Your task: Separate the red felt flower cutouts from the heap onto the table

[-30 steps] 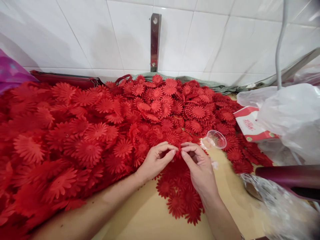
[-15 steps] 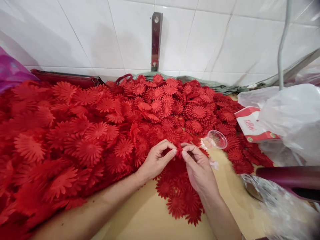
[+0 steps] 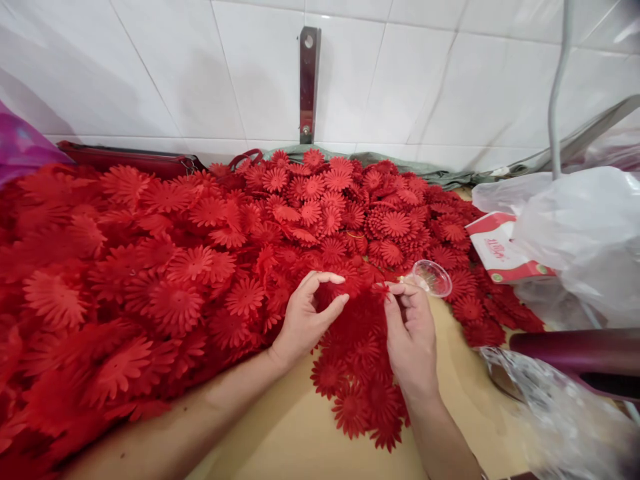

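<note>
At the centre of the frame the right hand point(image 3: 411, 337) pinches a small red flower point(image 3: 383, 291) between thumb and fingertips, just left of a clear cup point(image 3: 433, 277) lying on its side. The left hand point(image 3: 305, 317) is beside it, apart from that flower, thumb and forefinger curved half open over the edge of the flower heap point(image 3: 165, 267); whether it grips anything I cannot tell. The heap fills the left and middle of the frame. A smaller stack of flowers point(image 3: 363, 387) lies on the tabletop point(image 3: 280, 433) between the two wrists. At the right sit a red-and-white box point(image 3: 500, 250) and white plastic bags point(image 3: 590, 233). A metal bracket point(image 3: 309, 83) is fixed to the tiled wall point(image 3: 200, 67) at upper centre.
</note>
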